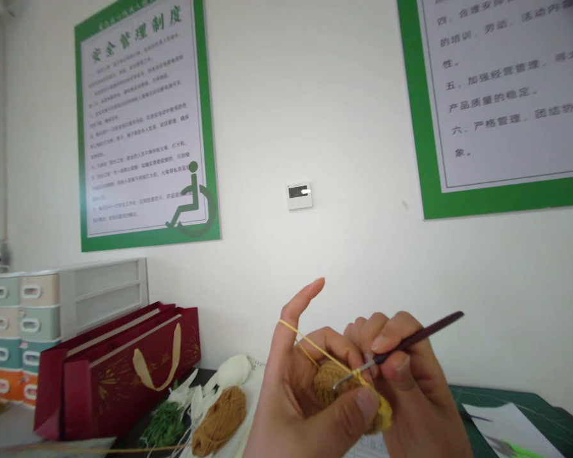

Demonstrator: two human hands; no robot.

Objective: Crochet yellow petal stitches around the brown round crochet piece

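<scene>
A communal craft workroom, run as a workplace rather than a home. Two green-framed rule boards (pixel 146 121) of printed Chinese text hang on the bare white wall, one bearing a wheelchair symbol (pixel 193 203). Below them are stacked plastic drawer units (pixel 23 331), red gift bags (pixel 119 369), skeins of yarn (pixel 219 420) and a green mat (pixel 506 397) — with a crochet hook (pixel 410 340) in a crocheted piece (pixel 327 381).
</scene>
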